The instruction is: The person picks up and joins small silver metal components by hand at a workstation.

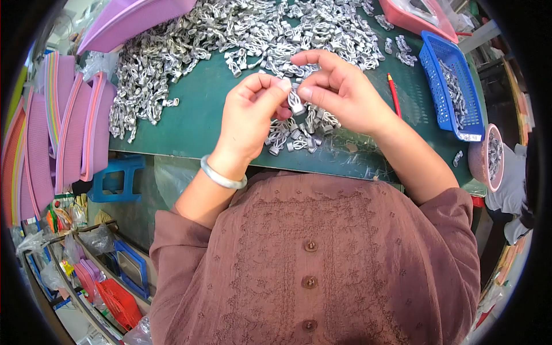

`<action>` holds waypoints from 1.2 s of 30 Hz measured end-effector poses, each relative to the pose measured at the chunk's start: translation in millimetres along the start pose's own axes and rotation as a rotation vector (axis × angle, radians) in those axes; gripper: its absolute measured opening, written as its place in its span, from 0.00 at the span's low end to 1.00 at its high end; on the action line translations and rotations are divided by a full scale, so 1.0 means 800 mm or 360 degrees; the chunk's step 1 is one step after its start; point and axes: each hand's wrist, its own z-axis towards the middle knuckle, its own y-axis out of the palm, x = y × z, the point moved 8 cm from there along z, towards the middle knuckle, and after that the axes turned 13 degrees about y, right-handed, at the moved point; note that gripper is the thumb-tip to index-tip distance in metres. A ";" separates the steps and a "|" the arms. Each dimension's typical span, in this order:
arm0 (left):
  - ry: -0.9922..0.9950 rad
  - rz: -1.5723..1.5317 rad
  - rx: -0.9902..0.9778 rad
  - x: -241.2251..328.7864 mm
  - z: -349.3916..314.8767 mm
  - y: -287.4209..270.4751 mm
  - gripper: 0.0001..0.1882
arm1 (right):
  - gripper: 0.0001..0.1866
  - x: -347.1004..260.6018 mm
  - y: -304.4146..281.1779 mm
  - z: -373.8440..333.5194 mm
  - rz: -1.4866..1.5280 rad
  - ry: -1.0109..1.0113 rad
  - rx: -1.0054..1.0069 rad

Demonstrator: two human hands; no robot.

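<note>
Over the near middle of the table, my left hand is closed, its thumb and index finger pinching a small cord loop of whitish cord with a grey end piece. At the loop's other side is my right hand, thumb and a curled finger close together at the piece, index finger lifted. The exact contact of the right fingertips is partly hidden. Beneath both hands lies a small cluster of similar loops. A big heap of them spreads over the far side of the green table.
Right of my hands lies a red pen. Beyond it stand a blue basket and a pink bowl, both holding grey pieces. Purple bins stand at the left, above a blue stool. A purple tray borders the heap.
</note>
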 end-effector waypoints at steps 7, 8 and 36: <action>-0.0422 -0.0306 -0.0054 -0.031 0.002 -0.001 0.07 | 0.17 0.015 0.013 -0.006 0.0515 0.0369 -0.0272; -0.0442 -0.0326 -0.0065 -0.031 0.002 0.001 0.07 | 0.17 0.015 0.013 -0.006 0.0553 0.0363 -0.0289; -0.0016 -0.0346 0.0071 -0.004 -0.009 -0.004 0.09 | 0.17 0.034 0.010 -0.009 0.0723 0.0532 -0.0142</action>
